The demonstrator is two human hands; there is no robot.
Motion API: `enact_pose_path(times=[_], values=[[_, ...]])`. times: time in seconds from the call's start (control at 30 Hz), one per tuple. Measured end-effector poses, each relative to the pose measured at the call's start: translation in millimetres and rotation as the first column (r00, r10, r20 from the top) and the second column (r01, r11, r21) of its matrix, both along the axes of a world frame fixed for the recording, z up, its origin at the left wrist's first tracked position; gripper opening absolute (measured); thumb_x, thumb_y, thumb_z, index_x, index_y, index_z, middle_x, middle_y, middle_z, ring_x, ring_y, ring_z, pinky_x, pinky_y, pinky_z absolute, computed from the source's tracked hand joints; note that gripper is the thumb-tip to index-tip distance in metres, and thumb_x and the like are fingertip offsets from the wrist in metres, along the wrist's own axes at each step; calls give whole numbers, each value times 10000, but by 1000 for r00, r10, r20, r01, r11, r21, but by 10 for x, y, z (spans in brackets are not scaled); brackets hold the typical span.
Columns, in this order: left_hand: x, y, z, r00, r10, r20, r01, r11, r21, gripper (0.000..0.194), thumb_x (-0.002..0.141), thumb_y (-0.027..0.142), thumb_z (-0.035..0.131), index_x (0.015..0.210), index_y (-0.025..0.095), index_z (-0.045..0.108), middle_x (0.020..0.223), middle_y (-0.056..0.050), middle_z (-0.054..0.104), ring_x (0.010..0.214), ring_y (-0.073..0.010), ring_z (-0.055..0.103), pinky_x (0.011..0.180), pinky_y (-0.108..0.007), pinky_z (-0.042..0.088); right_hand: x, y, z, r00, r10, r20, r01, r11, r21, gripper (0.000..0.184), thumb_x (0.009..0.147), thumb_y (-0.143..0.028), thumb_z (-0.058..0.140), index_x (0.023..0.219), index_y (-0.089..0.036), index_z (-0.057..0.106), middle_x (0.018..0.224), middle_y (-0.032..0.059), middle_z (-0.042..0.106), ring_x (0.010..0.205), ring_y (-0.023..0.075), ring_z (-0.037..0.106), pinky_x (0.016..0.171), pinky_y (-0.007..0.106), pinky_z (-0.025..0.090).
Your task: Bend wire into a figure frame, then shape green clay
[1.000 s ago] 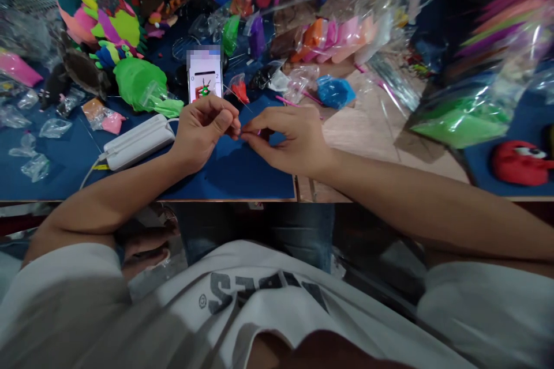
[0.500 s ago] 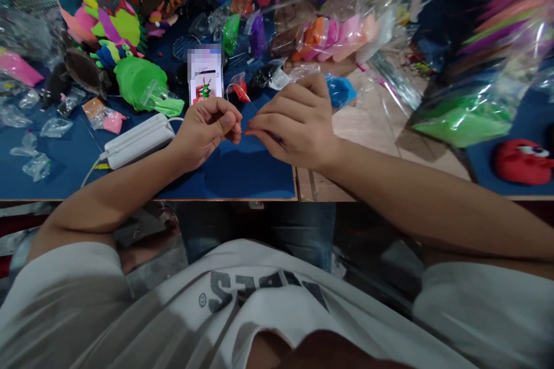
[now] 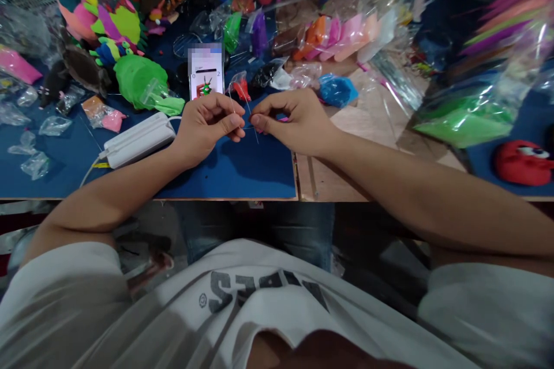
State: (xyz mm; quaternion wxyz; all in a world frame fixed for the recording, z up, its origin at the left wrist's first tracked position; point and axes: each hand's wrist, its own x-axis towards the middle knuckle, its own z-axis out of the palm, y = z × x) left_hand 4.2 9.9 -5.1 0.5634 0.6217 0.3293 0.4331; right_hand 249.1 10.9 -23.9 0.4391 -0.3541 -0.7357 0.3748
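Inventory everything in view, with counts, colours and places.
Thin wires: apparently two, pale, centre
Phone: one, pale screen, upper centre
Corded box: one, white, left
Flattened lump: one, green, left
Red packet: one, red, centre
Blue packet: one, blue, centre
Bagged packs: several, multicoloured, upper right
Bag: one, multicoloured, right
Eyed figure: one, red, right
Figures: several, multicoloured, back
Table: one, blue and tan, beneath
Shirt: one, whitish, bottom
Left hand: one, bare, centre
Right hand: one, bare, centre

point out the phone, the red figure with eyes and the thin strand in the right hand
Phone (image 3: pixel 206 76): head view, on its screen
Red figure (image 3: pixel 517 166): head view, on its body
Thin strand (image 3: pixel 248 106): head view, on its upper stretch
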Motion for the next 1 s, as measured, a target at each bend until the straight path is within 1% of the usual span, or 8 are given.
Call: enact_pose_path(times=[0.13,0.23,0.3,0.37,0.5,0.63,0.8,1.0], values=[[3,17,-29,998,35,-59,-31,997,78,657,828,769,1059,934,193,761,848,-25,815,722,-146,808,611,-245,670,-15,-33,45,998,45,-53,-47,998,-42,177,1021,-357,903,922,-218,854,815,28,817,727,171,694,697,335,562],[-2,32,-63,996,46,-76,-37,992,120,671,806,789,1061,932,201,762,929,-38,837,798,-151,818,652,-246,689,-41,-68,66,996,61,-65,-67,993,-92,237,1019,-432,933,947,-223,848,830,31,833,744,174,728,714,325,609],[1,22,-69,996,33,-84,-23,992,122,660,839,791,1038,940,197,767,961,-49,844,819,-158,827,690,-268,712,-65,-90,72,996,60,-69,-68,990,-126,282,1019,-479,935,957,-219,844,850,43,848,753,179,743,711,319,631],[10,-3,-60,997,22,-77,-12,993,121,643,876,786,1014,943,195,770,931,-48,836,808,-166,831,703,-289,722,-87,-107,69,996,48,-70,-57,989,-133,316,1024,-510,924,952,-213,843,859,55,855,750,184,749,699,318,638],[31,-49,-26,995,60,-85,-51,993,104,614,898,763,1007,940,206,755,888,-43,817,782,-176,830,708,-307,719,-102,-125,45,998,32,-48,-35,998,-61,302,1035,-499,898,938,-216,858,856,50,852,748,193,747,692,326,620],[27,-39,-19,986,108,-124,-98,992,83,614,854,734,1052,940,214,735,931,-43,828,730,-149,785,687,-292,700,-94,-137,22,1000,13,-4,-12,999,37,228,1033,-437,888,937,-232,869,891,34,866,821,214,763,802,362,636],[19,-9,-38,989,104,-108,-94,992,88,639,860,777,1026,981,208,763,924,-41,845,771,-156,798,696,-281,704,-98,-142,29,1000,-5,-9,5,999,38,216,1051,-397,839,903,-240,853,865,37,865,785,211,748,802,370,641],[19,-23,-35,991,81,-110,-75,996,55,631,881,739,1032,1044,172,809,929,-58,870,797,-156,841,741,-274,732,-107,-149,37,1000,-26,-12,26,998,52,206,1041,-383,830,898,-235,824,815,32,839,728,194,721,745,351,606]])
